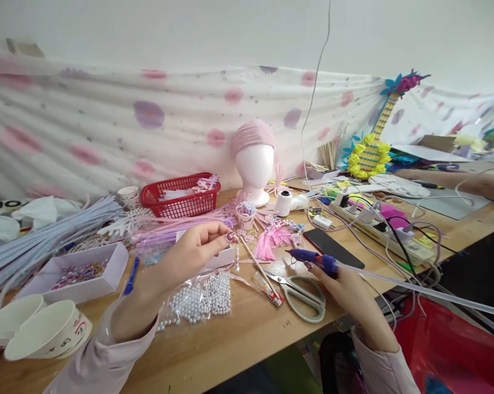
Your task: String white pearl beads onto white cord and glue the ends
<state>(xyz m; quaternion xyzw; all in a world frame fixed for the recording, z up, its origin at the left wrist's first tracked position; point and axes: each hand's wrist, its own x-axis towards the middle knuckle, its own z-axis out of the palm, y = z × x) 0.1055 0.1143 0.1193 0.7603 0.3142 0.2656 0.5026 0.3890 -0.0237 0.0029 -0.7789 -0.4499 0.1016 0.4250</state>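
Observation:
My left hand (208,243) is closed in a pinch above the table, and a short bead strand (237,258) hangs just below its fingertips. My right hand (345,287) grips a blue hot glue gun (312,257), its nozzle pointing left and a long clear glue stick (419,293) trailing out behind. Between the hands lie grey-handled scissors (308,298) and a thin wooden stick (253,253). Under my left wrist rests a clear bag of pearl beads (205,295). A pink tassel (270,241) lies farther back.
A white mannequin head (254,167) and a red basket (181,205) stand at the back. On the left are a box of gems (78,273) and paper cups (45,331). A phone (335,249) and a cabled power strip (378,230) lie right. Another person's arm (455,183) reaches in.

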